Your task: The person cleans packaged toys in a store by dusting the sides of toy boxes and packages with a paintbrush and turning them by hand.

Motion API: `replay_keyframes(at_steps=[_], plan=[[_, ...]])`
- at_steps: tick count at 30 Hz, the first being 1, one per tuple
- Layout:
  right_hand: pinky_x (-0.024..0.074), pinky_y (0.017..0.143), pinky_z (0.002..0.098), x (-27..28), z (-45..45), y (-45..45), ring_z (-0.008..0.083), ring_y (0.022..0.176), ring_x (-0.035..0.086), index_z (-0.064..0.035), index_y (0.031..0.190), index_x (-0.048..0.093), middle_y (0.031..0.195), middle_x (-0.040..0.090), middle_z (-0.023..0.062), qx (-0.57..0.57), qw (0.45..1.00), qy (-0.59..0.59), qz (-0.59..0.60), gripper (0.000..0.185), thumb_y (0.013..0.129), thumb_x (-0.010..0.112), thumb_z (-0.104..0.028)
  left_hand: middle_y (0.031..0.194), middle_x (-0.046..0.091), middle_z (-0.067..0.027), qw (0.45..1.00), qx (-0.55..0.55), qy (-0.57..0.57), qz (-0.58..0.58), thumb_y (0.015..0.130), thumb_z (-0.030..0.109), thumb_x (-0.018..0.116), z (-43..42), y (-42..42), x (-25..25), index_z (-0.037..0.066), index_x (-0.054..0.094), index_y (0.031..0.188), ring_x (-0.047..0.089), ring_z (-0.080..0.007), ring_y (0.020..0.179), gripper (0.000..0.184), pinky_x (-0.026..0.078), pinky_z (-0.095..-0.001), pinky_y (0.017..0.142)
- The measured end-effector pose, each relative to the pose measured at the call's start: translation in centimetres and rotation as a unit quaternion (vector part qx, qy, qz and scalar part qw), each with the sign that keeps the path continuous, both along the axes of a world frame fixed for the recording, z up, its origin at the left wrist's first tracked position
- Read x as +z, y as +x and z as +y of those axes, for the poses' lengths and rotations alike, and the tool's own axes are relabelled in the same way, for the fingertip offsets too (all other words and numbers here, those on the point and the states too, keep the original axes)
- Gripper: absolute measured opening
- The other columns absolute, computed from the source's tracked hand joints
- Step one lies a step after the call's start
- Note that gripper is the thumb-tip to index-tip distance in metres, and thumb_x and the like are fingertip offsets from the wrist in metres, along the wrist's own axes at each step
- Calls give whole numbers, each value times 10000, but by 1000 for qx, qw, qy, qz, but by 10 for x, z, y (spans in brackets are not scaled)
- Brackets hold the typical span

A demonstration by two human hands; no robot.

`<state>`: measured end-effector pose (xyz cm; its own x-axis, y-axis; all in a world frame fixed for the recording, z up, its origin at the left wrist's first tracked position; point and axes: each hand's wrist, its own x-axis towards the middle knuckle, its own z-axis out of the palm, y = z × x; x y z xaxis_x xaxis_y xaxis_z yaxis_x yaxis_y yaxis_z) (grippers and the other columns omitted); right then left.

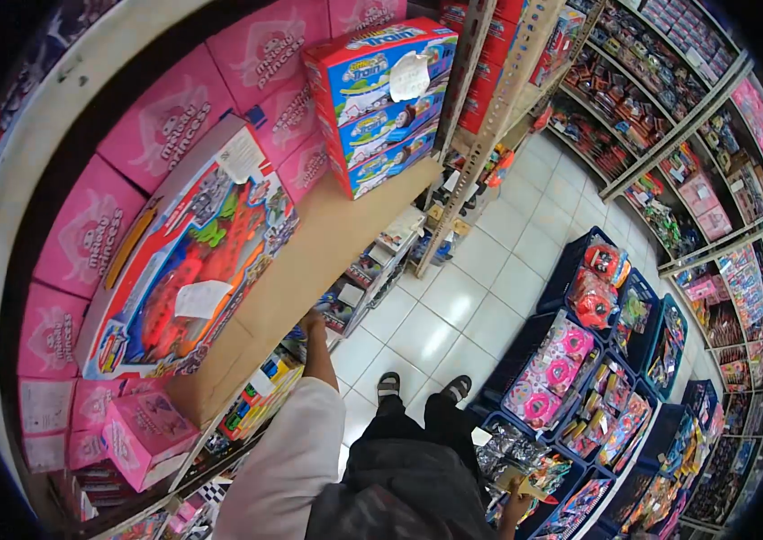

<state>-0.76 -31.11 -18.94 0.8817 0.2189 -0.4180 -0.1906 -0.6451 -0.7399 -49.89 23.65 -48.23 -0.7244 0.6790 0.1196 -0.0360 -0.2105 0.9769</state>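
My left hand (314,322) is at the front edge of the brown shelf board (309,236), beside the boxed toys (345,300) on the level below. Its fingers are too small and shaded to make out. Down at the lower right, my right hand (516,506) is closed around a flat tan thing (523,484) with a red tip, whose kind I cannot tell. It is over the crates of packaged toys. On the shelf board stand a large boxed toy set (192,274) with a paper label and a stack of blue train boxes (390,103).
Pink princess boxes (161,126) line the shelf's back, with one pink box (149,438) near its front end. Dark blue crates (539,319) of toys stand on the tiled floor (440,310) at right. A perforated metal post (471,148) rises beside the shelf. More stocked shelves (669,162) curve behind.
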Motion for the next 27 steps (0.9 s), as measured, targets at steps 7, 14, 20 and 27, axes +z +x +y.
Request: replay_keyframes(at_steps=[7,14,20,27], plan=[[494,665,290,-7,-41,8,142,756,617,54,977,694,866,695,112,53,998,-19,1,449,848,753,-372,1393,495,-202,851,-134,-500,-88,923,224,535,4,13,163,55,479,1356,496,-354,1253,468,449,-377,979],[498,646,326,1,-44,-15,174,707,622,85,949,678,819,690,140,143,988,-16,-50,468,853,743,-368,1454,402,-253,741,-280,-495,357,909,428,543,9,-12,118,0,427,1390,346,-447,1350,654,245,-527,1123],[471,596,326,-6,-18,-24,191,683,631,65,906,667,795,682,152,146,988,-24,-47,463,830,759,-383,1366,472,-236,932,-93,-246,250,890,189,598,-84,71,127,-70,457,1305,469,-349,1232,509,405,-404,1023],[510,719,362,-5,36,-31,249,813,680,-2,981,675,887,706,146,137,986,-69,-60,458,884,658,-449,1305,492,-241,789,-449,-325,264,780,183,777,-228,142,108,6,468,1321,484,-351,1215,648,470,-440,950]])
